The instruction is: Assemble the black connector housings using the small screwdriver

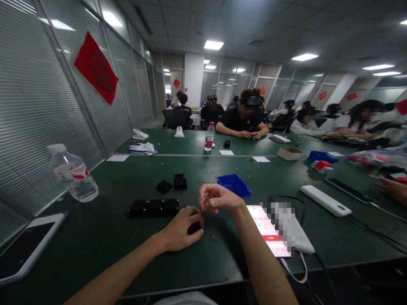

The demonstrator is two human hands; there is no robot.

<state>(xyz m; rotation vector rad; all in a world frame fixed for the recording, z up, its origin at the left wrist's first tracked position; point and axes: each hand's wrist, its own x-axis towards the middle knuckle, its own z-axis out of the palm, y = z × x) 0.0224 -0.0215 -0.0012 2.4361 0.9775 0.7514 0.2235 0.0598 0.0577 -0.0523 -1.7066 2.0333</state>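
Observation:
My left hand [182, 228] rests on the green table [104, 237], its fingers closed round a small black block [194, 227]. My right hand [217, 198] hovers just above and to the right of it, thumb and fingers pinched on a tiny brownish part [206, 202] that I cannot make out clearly. A row of joined black blocks [154, 207] lies to the left of my left hand. Two more black pieces [173, 183] sit further back. A blue tray [233, 185] stands just behind my right hand.
A water bottle [73, 177] lies at the left, a tablet [27, 245] at the near left edge. A lit phone [269, 231] and white power banks [324, 200] with cables lie at the right. Several people sit at the far tables; another person's hand [392, 188] shows at the right edge.

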